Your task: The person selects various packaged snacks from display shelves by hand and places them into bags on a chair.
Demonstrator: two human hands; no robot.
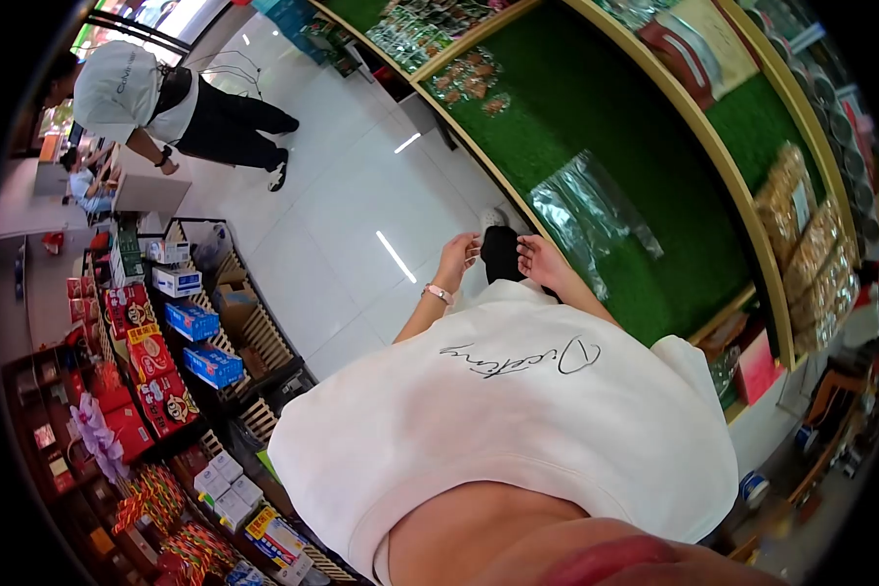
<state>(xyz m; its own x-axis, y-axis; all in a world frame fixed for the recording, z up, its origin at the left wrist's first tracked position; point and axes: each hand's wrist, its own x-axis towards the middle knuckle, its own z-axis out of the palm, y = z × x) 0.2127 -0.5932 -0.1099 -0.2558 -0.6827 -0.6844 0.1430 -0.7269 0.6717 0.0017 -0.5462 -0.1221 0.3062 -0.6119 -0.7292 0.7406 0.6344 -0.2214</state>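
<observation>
My left hand (457,258), with a pale band at the wrist, hangs in front of my body over the dark trousers and tiled floor. Its fingers are loosely bent and apart, and nothing shows in them. My right hand (540,261) is level with it on the other side of my dark-clothed leg (500,256), fingers half curled and no object visible. It is nearest the edge of the green-lined display shelf (557,117). On that lining, to the right of my hand, lie clear plastic bags (581,210), flat and wrinkled. The two hands are apart.
Small packaged goods (467,80) lie farther along the shelf; bagged snacks (801,244) stand at the right. Red boxes (151,356) and blue packs (205,361) fill racks at the left. A person in a white shirt (117,88) stands near a counter (151,181), where another person sits.
</observation>
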